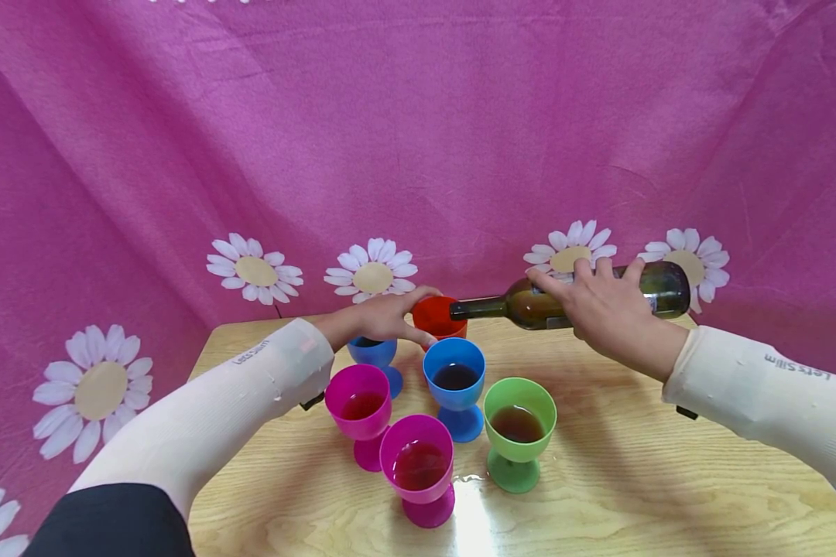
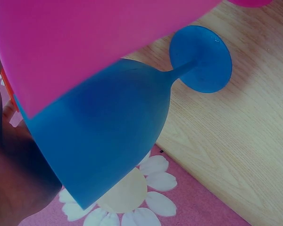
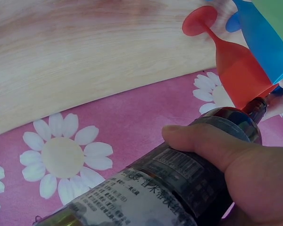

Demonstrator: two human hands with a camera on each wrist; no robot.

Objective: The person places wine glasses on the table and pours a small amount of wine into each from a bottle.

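Note:
My right hand (image 1: 609, 313) grips a dark glass wine bottle (image 1: 529, 307) by its body. The bottle lies almost level, its mouth at the rim of a red goblet (image 1: 440, 319). In the right wrist view the labelled bottle (image 3: 155, 188) points at the red goblet (image 3: 240, 70). My left hand (image 1: 379, 316) holds the red goblet near its rim, thumb on the near side and a finger behind. A blue goblet (image 1: 376, 354) stands below the left hand, partly covered by it. Another blue goblet (image 1: 463, 396), with dark liquid inside, stands just in front of the red one.
Two pink goblets (image 1: 357, 422) with red liquid and a green goblet (image 1: 519, 445) with brown liquid stand nearer on the wooden table (image 1: 599, 480). Small wet spots show by the green foot. A pink cloth (image 1: 460, 155) with white daisies hangs behind the table.

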